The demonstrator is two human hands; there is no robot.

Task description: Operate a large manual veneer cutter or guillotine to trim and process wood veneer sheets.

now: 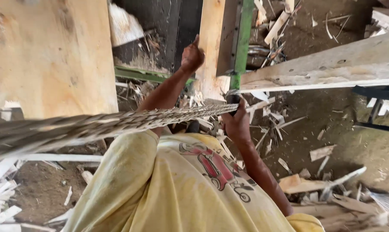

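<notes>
the left hand steadies an upright plank, the right hand clenched on a dark handle (rope alongside); next needs firm bracing

Left hand grips plank; right hand holds saw blade.

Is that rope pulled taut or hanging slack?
Taut: the rope runs in a straight line to the right hand, which grips its end. No sag shows.
</notes>
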